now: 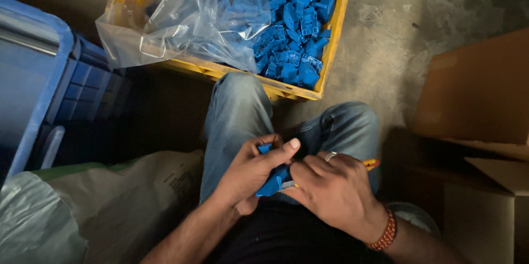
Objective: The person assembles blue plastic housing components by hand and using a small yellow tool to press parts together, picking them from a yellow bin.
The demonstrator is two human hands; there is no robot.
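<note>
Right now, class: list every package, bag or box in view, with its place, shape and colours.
Clear plastic bag: top centre, crumpled, in yellow crate.
Blue crate: left, ribbed wall.
Pale sack: bottom left, greenish edge.
Cardboard boxes: right, brown, rectangular.

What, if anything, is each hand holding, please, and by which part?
The left hand grips a blue plastic part around its upper end. The right hand holds a thin tool with a yellow and red handle against it; the exact grip is hidden.
</note>
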